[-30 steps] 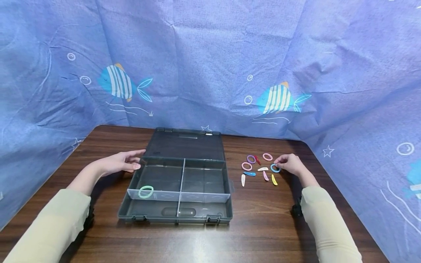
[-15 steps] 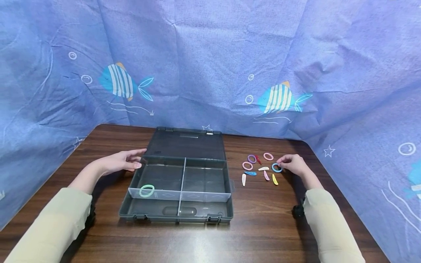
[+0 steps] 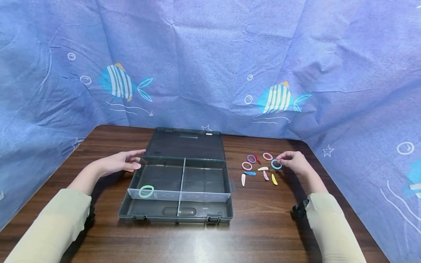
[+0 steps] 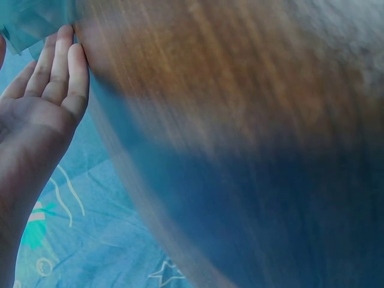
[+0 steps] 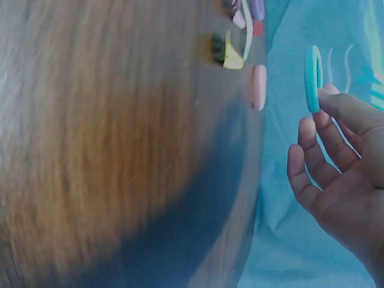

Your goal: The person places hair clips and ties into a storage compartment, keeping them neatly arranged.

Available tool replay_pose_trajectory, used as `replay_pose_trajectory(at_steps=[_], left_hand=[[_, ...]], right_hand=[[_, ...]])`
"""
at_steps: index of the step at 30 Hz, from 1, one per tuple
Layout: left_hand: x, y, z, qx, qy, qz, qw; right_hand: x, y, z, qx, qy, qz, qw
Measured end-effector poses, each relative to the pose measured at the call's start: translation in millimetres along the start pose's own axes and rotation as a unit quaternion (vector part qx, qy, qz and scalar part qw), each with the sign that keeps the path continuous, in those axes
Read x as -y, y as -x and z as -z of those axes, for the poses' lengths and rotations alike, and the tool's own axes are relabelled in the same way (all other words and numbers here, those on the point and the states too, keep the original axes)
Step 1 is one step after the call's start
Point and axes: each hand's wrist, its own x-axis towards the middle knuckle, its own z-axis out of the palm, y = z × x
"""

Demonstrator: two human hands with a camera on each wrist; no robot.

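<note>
My right hand (image 3: 294,162) pinches a blue hair tie (image 5: 311,78) between thumb and fingertips, and in the right wrist view the ring stands upright above the tabletop. The other fingers of that hand are loosely bent. At the left side of a grey see-through divided box (image 3: 154,219) is my left hand (image 3: 116,163), fingers fairly straight and fingertips right at the box's edge. The box's lid (image 3: 184,144) lies folded back behind it. A light green hair tie (image 3: 140,192) is in the left part of the box, by the white cross divider (image 3: 204,197).
Right of the box lie a purple hair tie (image 3: 248,157), two pink ones and several snap clips, among them a yellow clip (image 3: 274,179), a blue clip (image 3: 250,173) and a red clip (image 3: 257,159). A blue fish-print cloth (image 3: 204,73) hangs behind the wooden table (image 3: 256,233).
My right hand has lifted the blue hair tie slightly from its spot among the other pieces. The left hand and the box have stayed in place.
</note>
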Motion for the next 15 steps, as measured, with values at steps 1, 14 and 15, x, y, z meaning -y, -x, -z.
replay_pose_trajectory(at_steps=[1, 14, 15], left_hand=[[0.6, -0.4, 0.1, 0.001, -0.001, -0.001, 1.0000], [1.6, -1.3, 0.3, -0.004, -0.005, 0.012, 0.9999], [1.8, -1.3, 0.5, -0.003, -0.008, 0.011, 0.9999]], right_hand=[[2.5, 0.3, 1.4, -0.002, 0.006, 0.001, 1.0000], [37.2, 2.9, 7.2, -0.012, -0.030, 0.022, 0.9993], [39.8, 2.9, 6.9, -0.013, -0.031, 0.022, 0.9992]])
